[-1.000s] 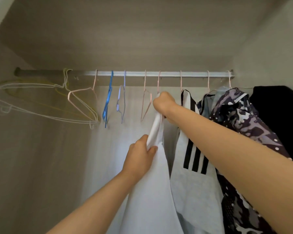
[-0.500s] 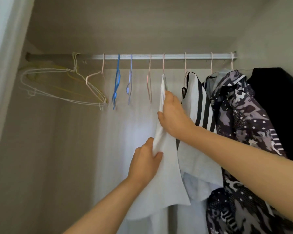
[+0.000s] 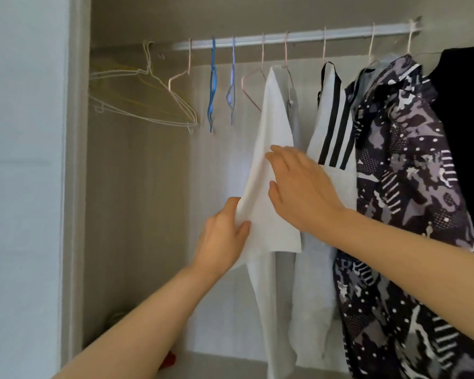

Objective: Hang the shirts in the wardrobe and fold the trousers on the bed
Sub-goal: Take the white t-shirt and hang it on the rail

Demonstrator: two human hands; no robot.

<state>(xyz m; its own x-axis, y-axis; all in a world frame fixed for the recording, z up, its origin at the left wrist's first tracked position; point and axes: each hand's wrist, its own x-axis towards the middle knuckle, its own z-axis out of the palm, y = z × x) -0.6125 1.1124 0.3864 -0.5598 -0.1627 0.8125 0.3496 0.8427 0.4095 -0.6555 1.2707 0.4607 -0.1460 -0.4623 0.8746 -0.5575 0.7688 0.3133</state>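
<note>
As it hangs, left fingers pinch the white shirt.

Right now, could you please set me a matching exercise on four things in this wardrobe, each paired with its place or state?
Things:
1. white shirt
2. striped shirt
3. blue hanger
4. black garment

Place or state:
A. hangs bare on the rail
B. farthest right in view
C. gripped by the left hand
D. between the white shirt and the patterned jacket

Pairs: 1-C, 2-D, 3-A, 4-B.
</note>
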